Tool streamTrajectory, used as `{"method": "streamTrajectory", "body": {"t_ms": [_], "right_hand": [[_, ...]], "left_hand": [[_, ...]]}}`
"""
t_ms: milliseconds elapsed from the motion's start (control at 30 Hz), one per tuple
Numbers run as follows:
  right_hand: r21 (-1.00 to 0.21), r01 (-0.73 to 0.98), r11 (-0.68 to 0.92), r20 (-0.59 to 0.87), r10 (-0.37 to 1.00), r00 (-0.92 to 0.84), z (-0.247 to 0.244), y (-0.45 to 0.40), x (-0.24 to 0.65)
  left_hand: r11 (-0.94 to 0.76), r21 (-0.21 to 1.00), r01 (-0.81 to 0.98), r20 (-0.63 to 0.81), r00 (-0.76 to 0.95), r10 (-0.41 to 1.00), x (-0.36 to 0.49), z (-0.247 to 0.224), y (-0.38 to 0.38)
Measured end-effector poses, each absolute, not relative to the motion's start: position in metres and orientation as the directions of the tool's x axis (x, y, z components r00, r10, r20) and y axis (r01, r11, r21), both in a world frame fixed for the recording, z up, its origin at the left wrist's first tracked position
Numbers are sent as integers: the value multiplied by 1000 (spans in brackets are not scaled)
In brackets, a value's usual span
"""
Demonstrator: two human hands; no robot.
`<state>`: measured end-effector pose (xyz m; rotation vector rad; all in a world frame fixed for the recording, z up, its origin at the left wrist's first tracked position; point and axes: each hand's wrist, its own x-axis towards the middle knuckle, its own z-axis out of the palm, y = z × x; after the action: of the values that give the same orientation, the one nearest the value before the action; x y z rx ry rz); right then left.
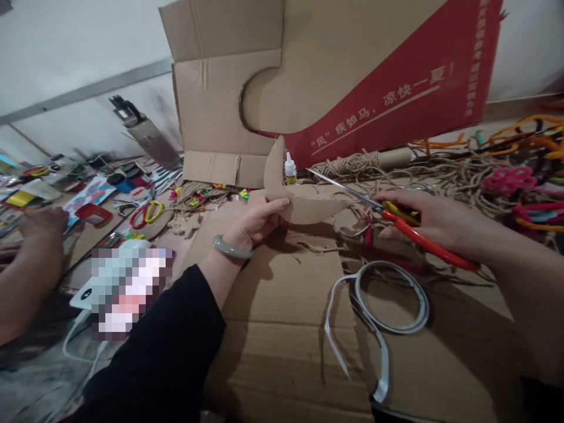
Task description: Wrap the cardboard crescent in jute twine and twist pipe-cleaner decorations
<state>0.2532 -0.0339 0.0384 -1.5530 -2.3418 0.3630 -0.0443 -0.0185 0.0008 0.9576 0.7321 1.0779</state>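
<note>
Pinched between the thumb and fingers of my left hand [264, 217] is a cut cardboard piece [277, 170] with two curved, pointed arms, one rising and one stretching right. A pale bangle sits on that wrist. My right hand [414, 217] is closed around scissors [396, 226] with red and yellow handles. Their blades point up and left, apart from the cardboard piece. Beneath both hands lies a large cardboard sheet [286, 294]. A roll of white tape [423, 323], with a loose strip trailing, rests below my right hand. Behind the cut piece stands a small white-capped bottle [289, 169].
A big cardboard panel with a red printed band [374, 106] stands at the back. Tangled twine [453, 182] and pipe cleaners fill the right. On the left are a drink bottle [150, 138], red-and-yellow scissors [147, 214], a white power bank [83, 294] with cables, and another person's hand [44, 229].
</note>
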Motion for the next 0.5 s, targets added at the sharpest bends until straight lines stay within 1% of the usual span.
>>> {"method": "streamTrajectory", "body": {"t_ms": [100,200,367,500], "right_hand": [[-447,835,321,-22,929,-369,39,-34,256],[-456,839,297,-86,924,-373,41,-37,259],[-506,842,185,-262,898,-355,48,-44,258],[-508,849,145,-308,890,-336,53,-48,254]], "left_hand": [[158,906,-393,-28,317,948,-44,0,-19],[157,906,-392,-26,320,947,-45,-1,-19],[181,897,-402,-31,354,935,-47,-1,-20],[168,908,-384,-26,348,937,-46,1,-22]]}}
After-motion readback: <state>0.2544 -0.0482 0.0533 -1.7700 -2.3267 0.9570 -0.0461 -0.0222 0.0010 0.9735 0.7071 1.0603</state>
